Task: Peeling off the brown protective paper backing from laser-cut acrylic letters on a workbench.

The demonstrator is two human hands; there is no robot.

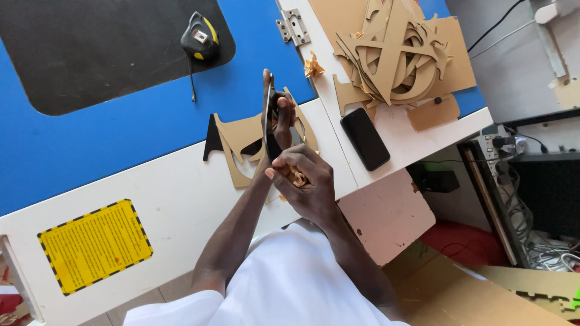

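Note:
My left hand (279, 116) holds a thin dark cut-out piece (267, 115) upright on its edge, fingers wrapped round its upper part. My right hand (305, 181) is closed just below it, pinching a crumpled scrap of brown paper backing (298, 177) at the piece's lower end. Both hands hover over the white edge of a machine lid (181, 199). Under them lie flat brown cut-out shapes (238, 145) with a black shape beside them.
A black phone (365, 138) lies to the right of my hands. Behind it sits a heap of brown cut-out offcuts (399, 54). A tape measure (200, 37) rests on the dark window of the blue lid. A yellow warning label (95, 244) is at lower left. Cables hang at right.

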